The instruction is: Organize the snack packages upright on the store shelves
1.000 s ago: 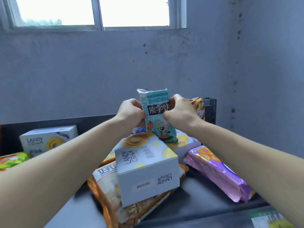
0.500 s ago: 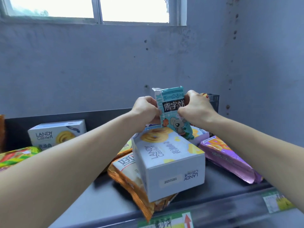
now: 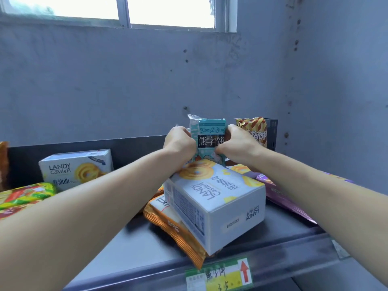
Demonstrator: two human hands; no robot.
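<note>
Both hands meet at the back of the shelf [image 3: 136, 248]: the left hand [image 3: 180, 143] and the right hand [image 3: 239, 143] each curl round a side edge of a teal biscuit packet [image 3: 211, 131], holding it upright between them. Its front reads "XiongZiBing" above three white Chinese characters on a black band (a cartoon animal lower down is mostly hidden). Both forearms reach straight forward, knuckles toward the camera. The packet's lower end sits just behind a white "LANDY Castle" cookie box [image 3: 220, 198], which lies tilted on an orange snack bag [image 3: 178, 225] near the shelf's front. A second LANDY Castle box [image 3: 77, 166] stands at the back left, well apart. Beside the right hand stands a brown-and-gold striped packet [image 3: 252, 127] with Chinese writing; a purple packet [image 3: 279, 194] lies flat under the right forearm. A green-and-yellow price tag [image 3: 220, 276] with a red arrow sits on the shelf edge.
</note>
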